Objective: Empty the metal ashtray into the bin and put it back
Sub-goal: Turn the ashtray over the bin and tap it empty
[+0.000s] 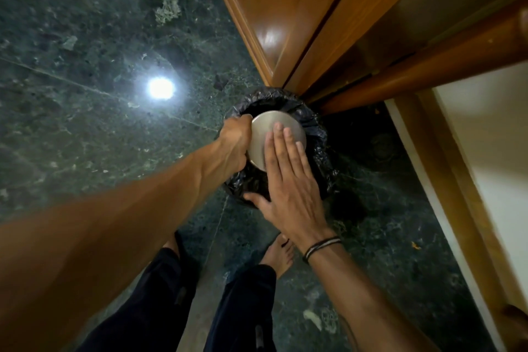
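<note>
The round metal ashtray (267, 130) is turned upside down over the bin (320, 134), which is lined with a black plastic bag. My left hand (234, 143) grips the ashtray's left rim. My right hand (288, 180) lies flat with fingers together on the ashtray's upturned bottom. The bin's inside is hidden by the ashtray and my hands.
The bin stands on a dark green marble floor (100, 94) against a wooden door frame (274, 23). A white-topped wooden piece of furniture (485, 166) runs along the right. My bare feet (278, 254) stand just short of the bin. A lamp's glare (161, 88) reflects on the floor.
</note>
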Demonstrator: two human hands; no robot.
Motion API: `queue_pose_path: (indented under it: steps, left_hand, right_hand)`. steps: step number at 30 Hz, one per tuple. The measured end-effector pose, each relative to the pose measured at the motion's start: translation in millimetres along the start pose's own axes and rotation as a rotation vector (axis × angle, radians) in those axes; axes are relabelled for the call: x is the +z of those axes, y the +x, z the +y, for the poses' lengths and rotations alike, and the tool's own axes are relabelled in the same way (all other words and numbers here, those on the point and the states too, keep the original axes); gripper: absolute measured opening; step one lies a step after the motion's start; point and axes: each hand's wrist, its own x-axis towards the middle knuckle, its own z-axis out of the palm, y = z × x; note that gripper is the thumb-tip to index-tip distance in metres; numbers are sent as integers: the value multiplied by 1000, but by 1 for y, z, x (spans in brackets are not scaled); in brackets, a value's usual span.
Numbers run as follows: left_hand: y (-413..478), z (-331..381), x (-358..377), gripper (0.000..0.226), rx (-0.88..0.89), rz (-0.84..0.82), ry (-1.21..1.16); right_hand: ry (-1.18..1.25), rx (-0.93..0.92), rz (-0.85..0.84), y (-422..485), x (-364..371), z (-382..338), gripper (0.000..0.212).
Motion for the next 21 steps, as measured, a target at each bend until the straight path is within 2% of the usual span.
queue_pose_path:
  steps: [2, 4, 8, 12, 15, 18, 21]
  left_hand:
    - [-4, 0, 2, 41, -27, -7, -10]
    - [-5, 2, -1, 43, -15, -3, -11]
    - [-6, 2, -7, 32, 20, 3, 41]
    - [-8, -4, -10, 37, 11, 6, 66]
    - [-6, -8, -8, 26, 10, 4, 71]
    - [-12, -10, -7, 27, 10, -13, 53]
    - [-19, -5, -3, 33, -18, -60, 0]
  right_hand:
    - [35, 37, 33, 2, 2, 0, 112]
    - [29, 2, -5, 6, 2, -2, 119]
    - [33, -12, 0, 10, 2, 3, 120]
    - [27, -35, -13, 10, -1, 8, 122]
    - [14, -65, -62, 10, -6, 13, 123]
    - [20, -85, -80, 10, -10, 10, 120]
    - [49, -95, -10, 9, -12, 3, 113]
